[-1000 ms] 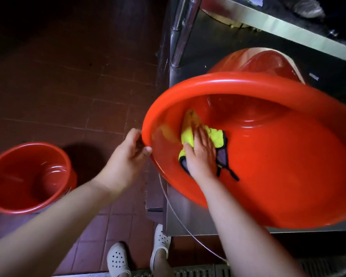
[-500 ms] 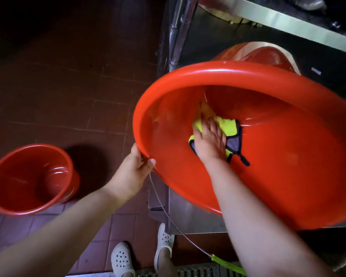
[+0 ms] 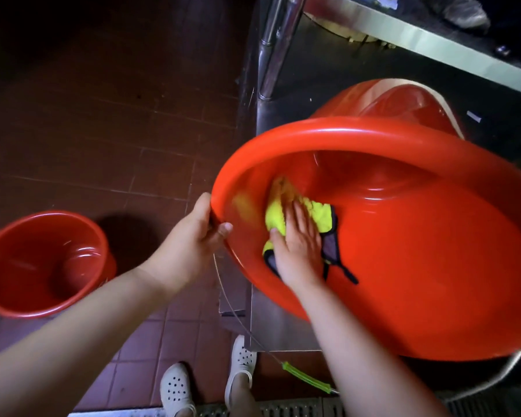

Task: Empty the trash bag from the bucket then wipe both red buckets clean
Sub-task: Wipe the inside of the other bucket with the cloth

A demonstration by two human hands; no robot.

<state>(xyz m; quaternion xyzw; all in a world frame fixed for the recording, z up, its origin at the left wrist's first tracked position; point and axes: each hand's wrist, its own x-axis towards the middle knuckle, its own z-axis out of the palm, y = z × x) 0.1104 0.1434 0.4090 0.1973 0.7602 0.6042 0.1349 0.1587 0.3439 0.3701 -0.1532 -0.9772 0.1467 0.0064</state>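
L hand (image 3: pixel 193 240) grips rim of tilted bucket (image 3: pixel 418 266), fingers curled over edge. R hand (image 3: pixel 300 240) flat, fingers straight, presses cloth (image 3: pixel 313 215) on inner wall. 2nd bucket (image 3: pixel 27 305) upright on floor, left.

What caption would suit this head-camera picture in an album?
Left hand grips the tilted red bucket by its rim while the right hand presses a yellow cloth inside.

A dim kitchen floor (image 3: pixel 109 139) of dark reddish-brown tiles with pale grout lines, fading to near black at upper left. At right stands a stainless steel bench (image 3: pixel 418 37), its tubular leg (image 3: pixel 271 55) catching the light above a lower shelf (image 3: pixel 307 97). A metal drain grate (image 3: pixel 283 409) runs along the bottom edge.
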